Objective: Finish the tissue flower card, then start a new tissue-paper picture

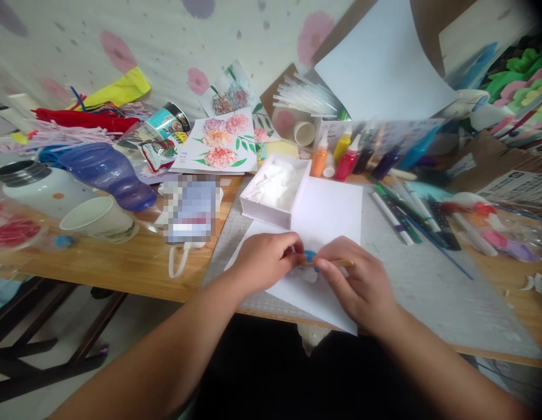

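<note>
My left hand (pixel 271 261) is closed in a pinch at the left side of a small blue piece (pixel 310 255), whose kind I cannot make out. From the right, my right hand (pixel 360 280) grips a thin wooden stick (pixel 344 263) between thumb and fingers. The stick runs across to the blue piece, and my fingers hide part of both. Beneath my hands lies white paper (pixel 329 213) on a grey cutting mat (pixel 411 280). Just beyond them stands an open white box (pixel 266 211) with white crumpled material (pixel 277 184) inside.
Paint bottles (pixel 346 160) line the back, with markers (pixel 395 219) to the right. At left are a phone (pixel 192 210), a paper cup (pixel 100 219) and a white bottle (pixel 47 189). Flower pictures (pixel 220 143) lean behind the box. A cardboard box (pixel 511 181) stands far right.
</note>
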Available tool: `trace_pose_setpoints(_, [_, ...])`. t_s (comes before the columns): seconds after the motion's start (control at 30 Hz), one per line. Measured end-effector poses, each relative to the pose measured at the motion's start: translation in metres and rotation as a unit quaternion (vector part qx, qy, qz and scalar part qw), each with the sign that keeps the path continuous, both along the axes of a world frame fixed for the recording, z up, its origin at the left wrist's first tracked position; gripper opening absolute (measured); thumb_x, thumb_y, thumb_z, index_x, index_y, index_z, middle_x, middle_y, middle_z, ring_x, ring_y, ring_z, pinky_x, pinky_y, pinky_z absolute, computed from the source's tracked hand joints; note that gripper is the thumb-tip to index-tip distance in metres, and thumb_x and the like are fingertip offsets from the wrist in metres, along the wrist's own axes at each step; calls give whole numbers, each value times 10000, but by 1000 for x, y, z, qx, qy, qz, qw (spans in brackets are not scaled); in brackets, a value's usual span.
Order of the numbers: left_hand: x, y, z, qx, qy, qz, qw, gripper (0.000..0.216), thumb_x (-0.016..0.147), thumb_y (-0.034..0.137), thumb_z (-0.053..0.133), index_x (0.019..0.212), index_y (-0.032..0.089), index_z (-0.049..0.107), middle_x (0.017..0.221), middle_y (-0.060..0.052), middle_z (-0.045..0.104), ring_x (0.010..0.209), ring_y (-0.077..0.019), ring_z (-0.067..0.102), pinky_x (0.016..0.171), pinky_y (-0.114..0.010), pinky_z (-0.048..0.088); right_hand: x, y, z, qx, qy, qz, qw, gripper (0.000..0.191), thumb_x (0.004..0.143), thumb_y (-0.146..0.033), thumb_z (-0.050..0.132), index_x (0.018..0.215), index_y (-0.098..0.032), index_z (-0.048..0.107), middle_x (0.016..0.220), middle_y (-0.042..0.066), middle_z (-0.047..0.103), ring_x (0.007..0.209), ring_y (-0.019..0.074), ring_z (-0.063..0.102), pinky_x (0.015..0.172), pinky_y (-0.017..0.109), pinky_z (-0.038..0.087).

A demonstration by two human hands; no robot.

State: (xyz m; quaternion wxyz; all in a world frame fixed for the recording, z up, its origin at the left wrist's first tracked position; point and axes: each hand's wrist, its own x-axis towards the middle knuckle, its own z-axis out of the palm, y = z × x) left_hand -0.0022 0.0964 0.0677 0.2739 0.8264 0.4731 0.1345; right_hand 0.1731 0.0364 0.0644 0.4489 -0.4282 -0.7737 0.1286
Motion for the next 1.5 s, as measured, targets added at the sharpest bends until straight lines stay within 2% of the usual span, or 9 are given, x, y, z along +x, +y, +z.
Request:
trace_pose_setpoints(0.37, [-11,2,-1,-8,-83,-58,995,56,803,237,614,756,227,644,831,28,615,749,-130,552,659,-247,391,-5,-2,-2,59,-133,1,989,150,901,-135,484,770,-175,547,673,38,589,640,159,463,583,314,375])
trace_pose_setpoints(0.53, [-16,1,-2,-23,-111,-79,990,78,752,152,613,735,213,660,781,26,582,676,-102,534,596,-222,388,3,-6,0,19,-34,7,999,106,899,-141,508,838,-194,577,707,20,616,654,145,536,595,292,431])
trace_pose_setpoints(0.67, [-19,-1,-2,-46,-133,-87,986,116,754,135,602,756,219,682,819,25,567,636,-74,511,554,-199,380,10,-8,2,-8,75,-57,996,138,904,-139,486,835,-208,585,727,11,607,669,134,577,597,274,452])
trace_pose_setpoints(0.77, [-21,-3,-2,-53,-130,-100,985,145,741,113,595,764,221,689,831,19,564,640,-74,515,555,-199,385,10,-5,2,-8,64,-76,995,115,898,-162,517,840,-213,603,749,16,636,683,144,593,608,282,460])
trace_pose_setpoints(0.87, [-23,-2,-1,-60,-137,-107,983,141,726,91,585,733,202,671,837,13,558,655,-80,524,558,-201,391,7,-2,1,-17,43,-13,999,100,883,-155,544,844,-211,617,738,12,655,683,144,596,627,288,475])
trace_pose_setpoints(1.03, [-30,4,10,9,-199,9,980,56,828,210,558,819,193,610,779,13,576,688,-107,533,641,-230,431,7,-3,2,-19,43,48,998,125,887,-136,523,819,-199,607,734,18,657,678,147,581,648,311,472])
trace_pose_setpoints(1.13, [-33,17,25,150,-132,111,974,88,859,233,517,854,200,599,788,3,604,724,-131,562,661,-243,435,6,-4,2,-20,37,47,998,132,892,-141,516,809,-192,603,737,25,648,682,151,570,643,317,459])
trace_pose_setpoints(1.23, [-29,39,44,244,-1,123,962,137,847,208,499,867,205,634,883,-27,625,834,-177,574,734,-283,438,5,-5,0,-8,35,47,998,128,896,-138,507,824,-192,597,732,23,638,680,151,564,630,312,451])
trace_pose_setpoints(1.5, [1,91,68,167,171,44,970,83,746,312,660,754,242,703,865,-24,666,894,-223,582,818,-342,427,6,-6,-5,4,37,39,999,141,910,-173,492,808,-201,585,725,28,631,679,160,566,631,322,451])
